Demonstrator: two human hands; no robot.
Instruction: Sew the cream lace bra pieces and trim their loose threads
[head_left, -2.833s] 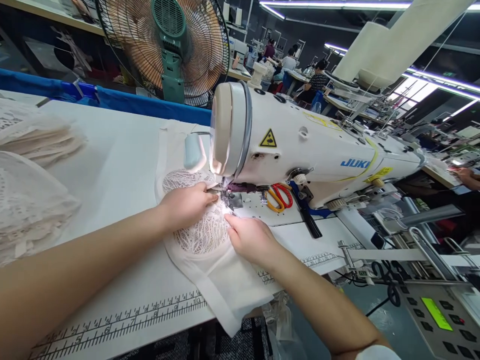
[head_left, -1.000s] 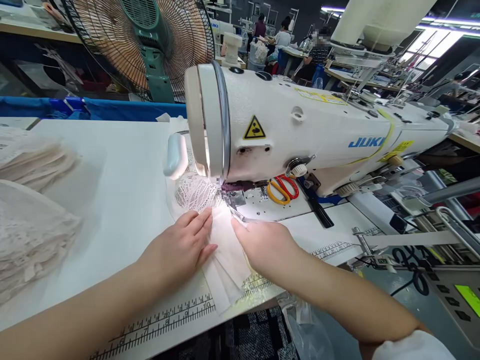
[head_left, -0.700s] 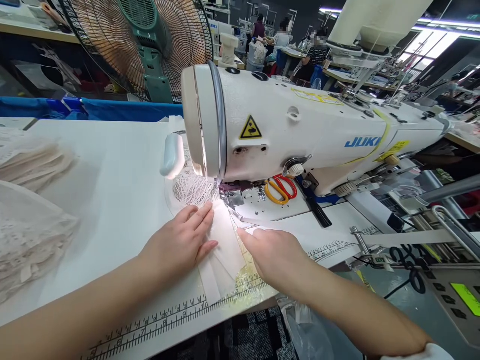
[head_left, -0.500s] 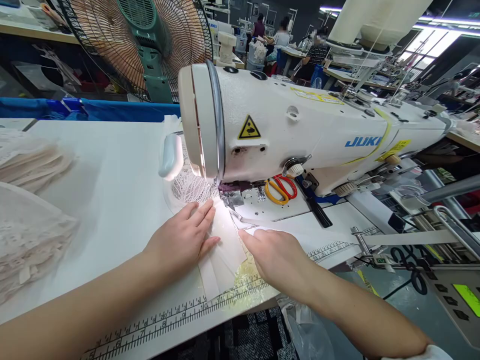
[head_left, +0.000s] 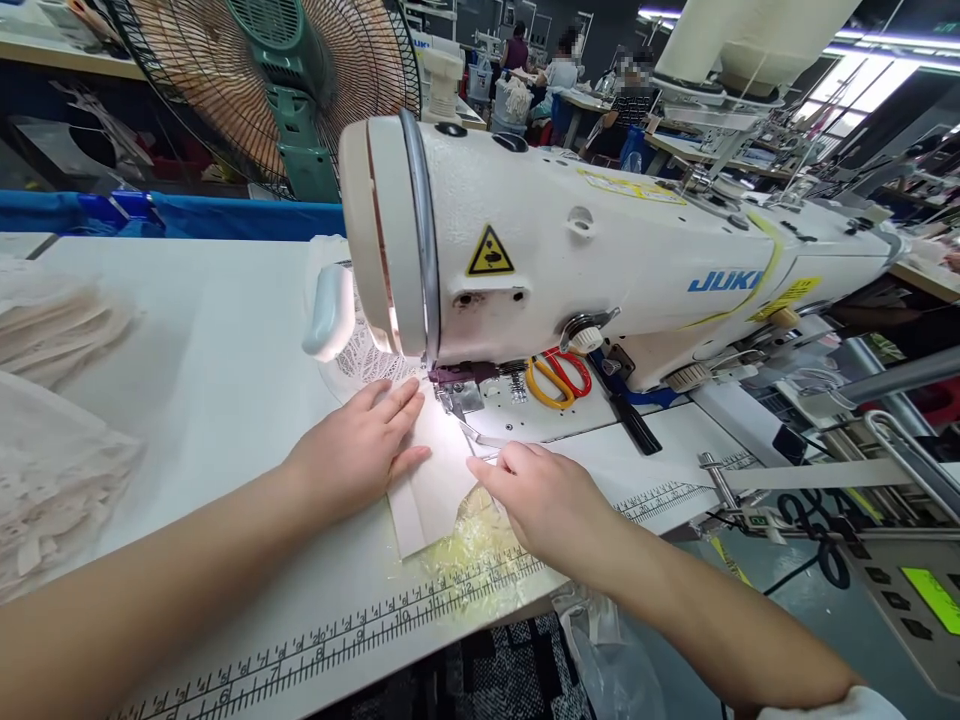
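Observation:
A white fabric piece (head_left: 433,500) lies on the machine bed, its upper end at the needle area of the white sewing machine (head_left: 525,240). My left hand (head_left: 367,440) rests flat on the fabric's left side, fingers stretched toward the presser foot. At the fabric's right edge, my right hand (head_left: 540,495) is closed, with its fingers curled and a tip on the edge. White lace (head_left: 367,350) spreads behind the needle area. Beside the foot sits a metal guide (head_left: 469,398), with a narrow strip close to my right hand.
Scissors with yellow and red handles (head_left: 559,378) and a black-handled tool (head_left: 637,425) lie under the machine arm. Lace-edged fabric stacks (head_left: 60,460) lie at left. A ruler tape (head_left: 360,635) runs along the table's front edge. A large fan (head_left: 300,100) stands behind.
The white fabric has moved up toward the needle, so its lower end sits farther from the table's front edge. Both hands have shifted slightly up and left with it.

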